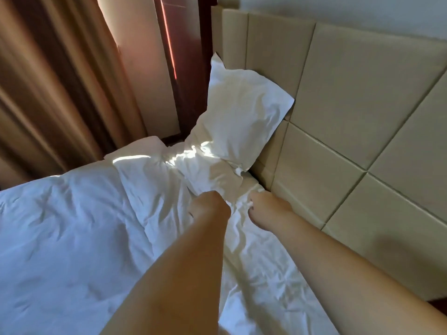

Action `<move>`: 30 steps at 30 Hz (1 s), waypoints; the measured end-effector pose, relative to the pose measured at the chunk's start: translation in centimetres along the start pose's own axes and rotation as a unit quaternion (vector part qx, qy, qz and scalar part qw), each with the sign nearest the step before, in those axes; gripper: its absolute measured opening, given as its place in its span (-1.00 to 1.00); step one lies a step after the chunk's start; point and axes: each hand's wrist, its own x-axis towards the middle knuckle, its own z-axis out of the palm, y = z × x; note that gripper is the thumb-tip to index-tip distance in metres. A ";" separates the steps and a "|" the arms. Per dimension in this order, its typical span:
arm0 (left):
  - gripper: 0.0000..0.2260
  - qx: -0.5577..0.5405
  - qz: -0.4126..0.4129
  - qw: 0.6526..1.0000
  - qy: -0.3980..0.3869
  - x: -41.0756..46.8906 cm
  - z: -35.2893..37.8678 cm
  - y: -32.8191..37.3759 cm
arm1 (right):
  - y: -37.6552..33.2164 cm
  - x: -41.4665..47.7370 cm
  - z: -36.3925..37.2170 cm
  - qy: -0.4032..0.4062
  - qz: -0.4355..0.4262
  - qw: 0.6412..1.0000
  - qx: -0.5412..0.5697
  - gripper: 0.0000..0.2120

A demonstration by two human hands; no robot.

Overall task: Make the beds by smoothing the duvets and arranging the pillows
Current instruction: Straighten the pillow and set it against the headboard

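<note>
Progress: early to middle, as I judge it; the bed is covered but not yet tidy
Duvet: the duvet (pixel 72 226) lies spread over the left and near part of the bed, creased all over, its far edge turned back in a loose fold near the pillow
Pillow: one pillow (pixel 242 112) stands tilted at the far end, leaning on the headboard (pixel 362 105), its near end sagging onto the bedding
Sheet: a wrinkled sheet (pixel 266 286) shows bare along the right side, beside the headboard
Left hand: the left hand (pixel 210 206) is curled into a fist, gripping a fold of white cloth (pixel 235 203) just near of the pillow
Right hand: the right hand (pixel 266 209) lies just right of it, fingers bent, pinching the same fold from the other side
Held cloth: whether this fold belongs to the duvet's edge or to a pillowcase, I cannot tell
Spacing: the two hands are close together, the cloth bunched between them
Left to do: smooth the duvet's creases, draw its far edge straight, set the pillow square; no second pillow or other bed is in view
Surroundings: a brown curtain (pixel 60 81) hangs at far left
</note>
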 end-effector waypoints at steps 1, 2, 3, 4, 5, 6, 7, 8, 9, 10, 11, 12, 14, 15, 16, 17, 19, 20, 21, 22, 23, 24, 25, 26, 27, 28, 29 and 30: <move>-0.85 -0.004 0.006 1.000 0.000 2.7 -0.4 -0.4 | -0.5 2.4 -0.2 0.012 0.009 1.000 0.004 -0.84; -0.85 -0.002 0.013 1.000 -0.002 5.4 -0.7 -0.8 | -1.2 4.8 -0.3 0.016 0.022 1.000 0.007 -0.74; -0.83 0.006 0.019 1.000 -0.007 8.2 -0.8 -1.2 | -1.8 7.3 0.0 0.010 0.036 0.999 0.012 -0.69; -0.82 0.017 0.023 1.000 -0.013 11.0 -0.7 -1.9 | -2.5 9.8 0.5 0.001 0.045 0.999 0.013 -0.71; -0.80 0.028 0.022 0.999 -0.023 13.6 -0.4 -2.7 | -3.1 12.1 1.4 -0.016 0.046 0.999 0.005 -0.76; -0.77 0.036 0.020 0.999 -0.033 16.2 0.1 -3.6 | -3.8 14.3 2.5 -0.033 0.046 0.998 0.000 -0.83; -0.73 0.040 0.016 0.998 -0.042 19.0 0.7 -4.5 | -4.4 16.5 3.9 -0.049 0.050 0.998 0.001 -0.87; -0.70 0.043 0.011 0.998 -0.047 21.8 1.3 -5.4 | -4.8 18.7 5.5 -0.061 0.056 0.997 0.006 -0.85; -0.67 0.046 0.003 0.998 -0.052 24.5 1.9 -6.2 | -5.2 20.6 7.1 -0.075 0.062 0.995 0.012 -0.81; -0.66 0.050 -0.002 0.997 -0.058 27.1 2.7 -6.8 | -5.5 22.1 8.7 -0.085 0.066 0.994 0.019 -0.79; -0.65 0.049 -0.006 0.997 -0.063 29.3 3.5 -7.3 | -5.6 23.5 10.2 -0.092 0.071 0.993 0.020 -0.83; -0.66 0.046 -0.010 0.997 -0.068 31.4 4.5 -7.7 | -5.7 24.8 11.6 -0.096 0.074 0.992 0.018 -0.89; -0.67 0.024 -0.019 0.996 -0.084 35.2 6.9 -8.4 | -5.8 27.3 14.6 -0.114 0.069 0.991 0.014 -0.87; -0.66 0.013 -0.019 0.995 -0.097 36.7 8.4 -8.7 | -5.8 28.4 15.9 -0.127 0.067 0.990 0.014 -0.85; -0.65 -0.003 -0.017 0.993 -0.116 38.1 10.0 -8.9 | -5.8 29.5 17.3 -0.136 0.067 0.988 0.011 -0.84; -0.65 -0.032 -0.015 0.989 -0.141 39.2 11.6 -8.9 | -5.7 30.6 18.7 -0.142 0.068 0.988 0.007 -0.81; -0.68 -0.105 -0.035 0.974 -0.196 41.0 14.6 -8.8 | -5.5 32.4 21.5 -0.146 0.078 0.986 -0.004 -0.73; -0.70 -0.156 -0.057 0.961 -0.219 41.7 16.0 -8.6 | -5.4 33.3 22.9 -0.147 0.090 0.985 -0.003 -0.70; -0.70 -0.201 -0.073 0.951 -0.223 42.1 17.1 -8.5 | -5.4 34.0 24.2 -0.148 0.105 0.983 0.003 -0.68; -0.72 -0.234 -0.086 0.944 -0.214 42.6 18.2 -8.3 | -5.5 34.7 25.4 -0.152 0.117 0.981 0.004 -0.65; -0.73 -0.259 -0.095 0.940 -0.201 42.9 19.3 -8.2 | -5.7 35.3 26.3 -0.151 0.122 0.981 -0.009 -0.63; -0.74 -0.279 -0.101 0.936 -0.190 43.1 20.3 -8.2 | -5.8 35.7 27.0 -0.146 0.124 0.981 -0.035 -0.63; -0.74 -0.286 -0.100 0.936 -0.181 43.0 20.8 -8.2 | -5.9 36.0 27.4 -0.136 0.123 0.981 -0.060 -0.64; -0.73 -0.287 -0.092 0.938 -0.172 42.9 20.7 -8.3 | -6.1 36.2 27.5 -0.130 0.121 0.981 -0.076 -0.66; -0.73 -0.278 -0.077 0.944 -0.162 42.7 20.3 -8.4 | -6.2 36.3 27.6 -0.133 0.114 0.982 -0.078 -0.68; -0.73 -0.259 -0.055 0.953 -0.149 42.8 19.7 -8.6 | -6.6 36.3 27.6 -0.144 0.103 0.982 -0.067 -0.69; -0.72 -0.232 -0.030 0.963 -0.133 42.8 18.7 -8.8 | -7.2 36.3 27.5 -0.157 0.091 0.982 -0.048 -0.68; -0.72 -0.208 -0.008 0.971 -0.117 42.9 17.4 -9.1 | -8.2 36.3 27.3 -0.164 0.079 0.983 -0.022 -0.68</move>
